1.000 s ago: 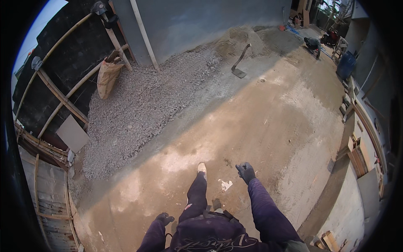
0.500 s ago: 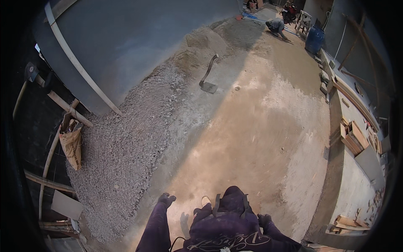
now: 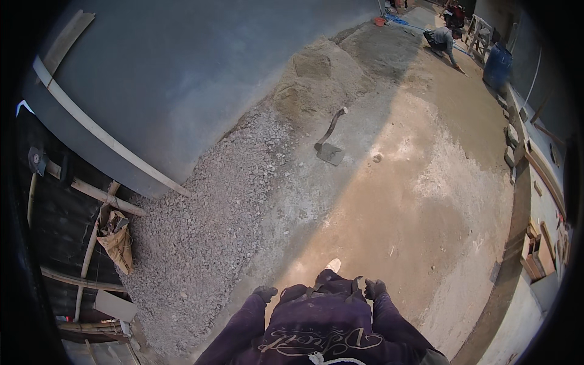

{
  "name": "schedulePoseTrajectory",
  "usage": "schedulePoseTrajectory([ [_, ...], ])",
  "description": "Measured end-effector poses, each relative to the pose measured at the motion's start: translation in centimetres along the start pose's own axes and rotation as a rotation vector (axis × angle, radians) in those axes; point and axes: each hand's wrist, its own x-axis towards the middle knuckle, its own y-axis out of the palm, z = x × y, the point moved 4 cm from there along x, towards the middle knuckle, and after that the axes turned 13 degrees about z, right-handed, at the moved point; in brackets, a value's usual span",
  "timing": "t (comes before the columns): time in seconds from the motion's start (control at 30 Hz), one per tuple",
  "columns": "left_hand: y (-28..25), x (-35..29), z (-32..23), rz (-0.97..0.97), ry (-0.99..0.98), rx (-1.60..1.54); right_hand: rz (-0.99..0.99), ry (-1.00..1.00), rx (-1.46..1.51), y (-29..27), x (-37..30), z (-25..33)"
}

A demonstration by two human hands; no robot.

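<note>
My left hand hangs beside my left hip in a dark purple sleeve, its fingers loosely curled, with nothing seen in it. My right hand is at my right hip, also curled closed with no object visible. Neither hand touches anything that I can make out. Ahead of me, a hoe with a curved wooden handle lies on the shaded concrete ground, its blade nearer to me. Grey gravel spreads along my left side.
A sand heap sits against the grey wall. Far ahead, a person crouches over the damp floor, near a blue barrel. A torn sack stands at left. A low ledge with wood pieces runs along the right.
I have moved forward a little, and the view has turned left, so the hoe, barrel and crouching person sit farther right. My left hand has come closer to my body, its fingers more curled.
</note>
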Motion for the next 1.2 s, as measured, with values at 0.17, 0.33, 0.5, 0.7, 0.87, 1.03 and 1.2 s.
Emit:
schedulePoseTrajectory([
  [0.17,-6.9,2.6,-7.8,-0.325,0.005,-0.143,0.046,-0.453,0.032,-1.3,4.6,27.8],
  [0.33,-11.7,7.1,-29.4,-0.222,0.162,-0.383,0.008,-0.537,0.015,-3.8,11.0,42.3],
  [0.5,-14.5,17.2,-57.3,-0.003,0.355,-0.744,-0.033,-0.277,0.109,-8.0,16.2,43.2],
  [0.7,-13.3,23.2,-84.5,0.036,0.404,-1.041,-0.099,0.006,0.066,-13.2,14.7,42.2],
  [0.87,-11.6,24.1,-94.4,0.101,0.194,-1.267,-0.209,-0.072,0.107,-13.2,16.8,52.1],
  [1.03,-12.9,26.1,-102.2,0.282,0.389,-1.742,-0.3,-0.15,0.117,-17.9,20.9,63.7],
  [1.2,-17.1,26.7,-106.8,0.193,0.45,-1.832,-0.291,-0.229,-0.086,-27.9,32.0,78.1],
])
